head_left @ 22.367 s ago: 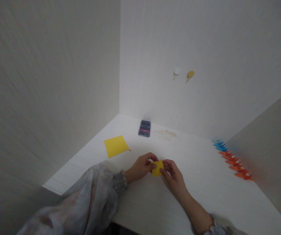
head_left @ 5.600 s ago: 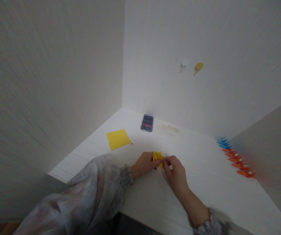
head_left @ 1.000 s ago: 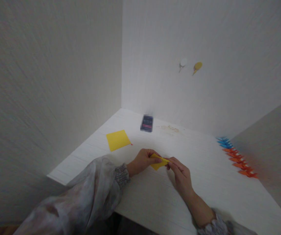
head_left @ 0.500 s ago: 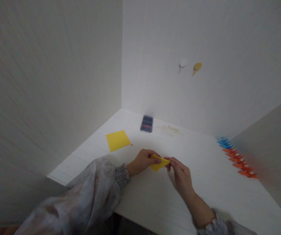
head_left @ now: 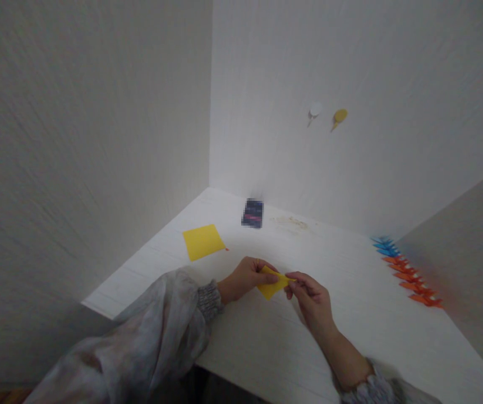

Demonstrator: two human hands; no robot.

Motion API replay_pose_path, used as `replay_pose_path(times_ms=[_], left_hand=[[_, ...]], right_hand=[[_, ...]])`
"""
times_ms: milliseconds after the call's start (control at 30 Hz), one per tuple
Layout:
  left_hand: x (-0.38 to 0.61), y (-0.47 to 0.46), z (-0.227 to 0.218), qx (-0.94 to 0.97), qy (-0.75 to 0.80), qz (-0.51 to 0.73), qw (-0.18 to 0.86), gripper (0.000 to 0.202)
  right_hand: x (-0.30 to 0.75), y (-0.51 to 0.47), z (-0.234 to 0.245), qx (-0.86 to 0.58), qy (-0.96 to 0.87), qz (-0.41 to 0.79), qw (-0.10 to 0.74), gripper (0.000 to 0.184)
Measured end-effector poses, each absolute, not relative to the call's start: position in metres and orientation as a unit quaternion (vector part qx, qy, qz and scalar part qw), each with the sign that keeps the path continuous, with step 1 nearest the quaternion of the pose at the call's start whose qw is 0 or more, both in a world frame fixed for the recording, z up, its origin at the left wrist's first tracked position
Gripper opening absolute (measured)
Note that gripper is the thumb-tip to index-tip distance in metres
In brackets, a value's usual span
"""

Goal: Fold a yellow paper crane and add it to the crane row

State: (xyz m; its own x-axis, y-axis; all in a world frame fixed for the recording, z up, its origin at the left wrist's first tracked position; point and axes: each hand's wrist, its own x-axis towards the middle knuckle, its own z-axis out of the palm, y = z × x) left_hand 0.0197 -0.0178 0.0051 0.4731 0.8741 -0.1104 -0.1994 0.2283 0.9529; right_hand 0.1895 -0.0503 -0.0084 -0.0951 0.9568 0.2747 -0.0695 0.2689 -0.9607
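Observation:
A small folded piece of yellow paper (head_left: 269, 289) is held between my two hands, just above the white table. My left hand (head_left: 247, 278) pinches its left part, thumb lying on top. The fingertips of my right hand (head_left: 312, 294) are closed on its narrow right end and partly cover it. To the left of my hands, a flat yellow sheet (head_left: 203, 242) lies on the table, with a tiny red bit (head_left: 226, 249) at its right corner.
A dark, blurred-out rectangular object (head_left: 252, 213) stands near the back wall. Pale scraps or marks (head_left: 292, 223) lie right of it. Blue folded paper figures (head_left: 385, 246) and orange ones (head_left: 412, 279) line the right edge. Two hooks (head_left: 340, 116) are on the wall.
My right hand has shifted slightly right, with its fingers at the paper's narrow end. The paper's lower corner hangs a little lower. My left hand is almost unmoved.

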Motion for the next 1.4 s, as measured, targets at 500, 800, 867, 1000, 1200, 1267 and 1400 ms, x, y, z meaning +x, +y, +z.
replay_pose_path(times_ms=[500, 800, 867, 1000, 1200, 1267, 1400], left_hand=[[0.0207, -0.017, 0.0037, 0.484, 0.366, 0.393, 0.691, 0.037], [0.0203, -0.0156, -0.0005, 0.535, 0.393, 0.392, 0.637, 0.035], [0.0201, -0.0158, -0.0002, 0.542, 0.393, 0.391, 0.631, 0.034], [0.02, -0.0157, -0.0002, 0.544, 0.387, 0.393, 0.632, 0.034], [0.0194, -0.017, 0.0032, 0.537, 0.38, 0.38, 0.651, 0.033], [0.0195, -0.0174, 0.0043, 0.537, 0.386, 0.376, 0.649, 0.033], [0.0196, -0.0168, 0.0037, 0.545, 0.401, 0.373, 0.635, 0.034]], right_hand=[[0.1887, -0.0445, -0.0064, -0.42, -0.545, 0.479, 0.545, 0.015], [0.1843, -0.0442, -0.0037, -0.491, -0.563, 0.446, 0.494, 0.018], [0.1844, -0.0449, -0.0038, -0.495, -0.565, 0.443, 0.489, 0.018], [0.185, -0.0453, -0.0043, -0.493, -0.563, 0.44, 0.496, 0.016], [0.1858, -0.045, -0.0051, -0.493, -0.563, 0.44, 0.496, 0.015], [0.1857, -0.0449, -0.006, -0.492, -0.561, 0.445, 0.495, 0.015], [0.1848, -0.0454, -0.0076, -0.487, -0.561, 0.443, 0.502, 0.013]])
